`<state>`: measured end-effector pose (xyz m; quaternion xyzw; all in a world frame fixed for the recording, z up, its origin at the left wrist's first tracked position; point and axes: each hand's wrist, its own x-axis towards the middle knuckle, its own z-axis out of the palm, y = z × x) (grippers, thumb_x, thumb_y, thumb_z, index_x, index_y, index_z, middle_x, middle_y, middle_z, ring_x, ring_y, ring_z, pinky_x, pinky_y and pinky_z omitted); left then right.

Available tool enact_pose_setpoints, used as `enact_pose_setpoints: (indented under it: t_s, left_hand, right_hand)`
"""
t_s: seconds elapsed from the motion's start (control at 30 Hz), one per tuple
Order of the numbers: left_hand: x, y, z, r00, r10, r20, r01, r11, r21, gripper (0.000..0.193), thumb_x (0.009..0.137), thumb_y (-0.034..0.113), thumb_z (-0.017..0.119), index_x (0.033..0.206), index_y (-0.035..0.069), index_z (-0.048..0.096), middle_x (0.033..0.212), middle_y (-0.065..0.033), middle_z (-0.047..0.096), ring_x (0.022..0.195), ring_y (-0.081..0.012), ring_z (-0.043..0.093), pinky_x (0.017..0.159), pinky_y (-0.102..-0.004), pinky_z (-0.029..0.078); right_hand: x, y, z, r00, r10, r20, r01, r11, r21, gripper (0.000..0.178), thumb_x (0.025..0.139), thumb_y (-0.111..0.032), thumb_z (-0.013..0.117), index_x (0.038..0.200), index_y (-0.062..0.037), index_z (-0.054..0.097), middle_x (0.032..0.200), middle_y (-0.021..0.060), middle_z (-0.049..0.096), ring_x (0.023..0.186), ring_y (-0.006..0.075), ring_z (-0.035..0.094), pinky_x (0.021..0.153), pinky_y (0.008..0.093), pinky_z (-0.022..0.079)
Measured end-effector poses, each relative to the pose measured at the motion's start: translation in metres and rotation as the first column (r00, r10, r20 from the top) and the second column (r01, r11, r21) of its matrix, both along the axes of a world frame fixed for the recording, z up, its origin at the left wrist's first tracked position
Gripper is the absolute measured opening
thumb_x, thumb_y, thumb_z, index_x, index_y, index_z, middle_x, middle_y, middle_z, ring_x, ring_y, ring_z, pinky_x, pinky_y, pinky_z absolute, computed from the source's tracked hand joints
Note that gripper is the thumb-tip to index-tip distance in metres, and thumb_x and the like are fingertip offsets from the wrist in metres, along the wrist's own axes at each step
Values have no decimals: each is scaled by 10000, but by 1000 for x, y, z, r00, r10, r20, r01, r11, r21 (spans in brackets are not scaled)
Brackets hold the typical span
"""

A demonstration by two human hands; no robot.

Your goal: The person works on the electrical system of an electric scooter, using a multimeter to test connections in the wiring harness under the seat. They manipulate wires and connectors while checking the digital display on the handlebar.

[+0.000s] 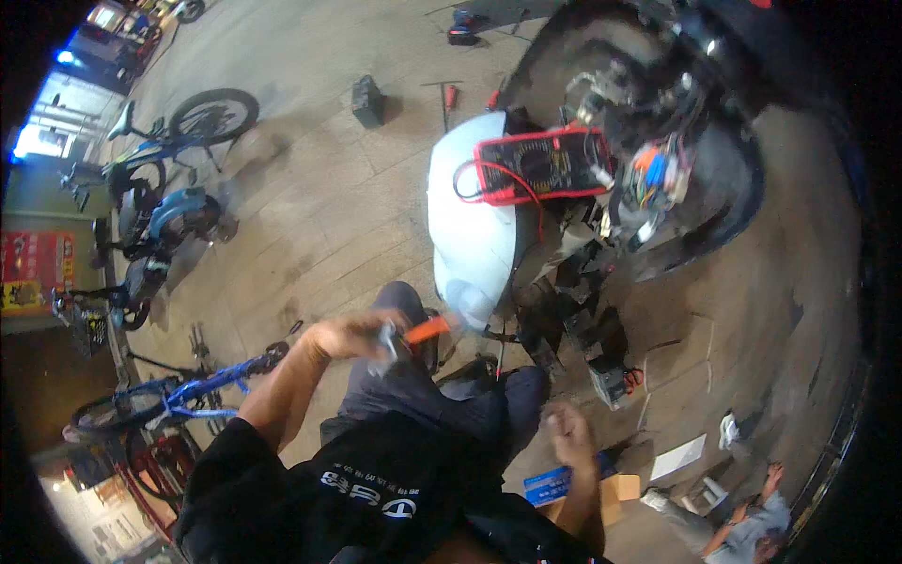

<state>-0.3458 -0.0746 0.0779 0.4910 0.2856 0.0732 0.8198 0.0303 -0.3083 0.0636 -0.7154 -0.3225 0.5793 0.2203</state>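
My left hand [352, 336] is closed around a tool with an orange handle [427, 329] and a metal part, held above my knee. My right hand [567, 430] is blurred and curled into a loose fist lower right, with nothing visible in it. Ahead stands an opened scooter [658, 122] with bundles of coloured wires [653, 174] exposed. A red-cased multimeter [545, 164] with red leads lies on the scooter's pale blue body panel [470, 235].
Several bicycles and scooters [160, 216] line the left side. A blue bicycle [188, 390] stands close on my left. A small black box [367, 101] and hand tools [446, 99] lie on the paved floor. Cardboard box [615, 493] and another person [752, 526] lie lower right.
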Motion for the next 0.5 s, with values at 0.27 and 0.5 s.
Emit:
enact_pose_setpoints:
  t_s: [0.27,0.5]
  left_hand:
    - [-89,0,4,489,652,-579,-820,569,-51,384,825,39,639,1193,90,541,918,-40,595,688,-153,567,532,-282,448]
    - [-111,115,-30,317,668,-673,-744,615,260,314,772,152,728,1049,44,624,779,-53,611,575,-145,547,467,-311,439]
  right_hand:
    - [-44,-10,127,990,140,-24,-141,989,-41,261,904,-173,593,1111,-22,645,957,122,685,804,194,633,737,321,516]
    - [-78,65,175,974,221,50,-217,974,-69,270,909,-175,582,1129,-26,633,1021,142,681,852,227,651,749,323,519]
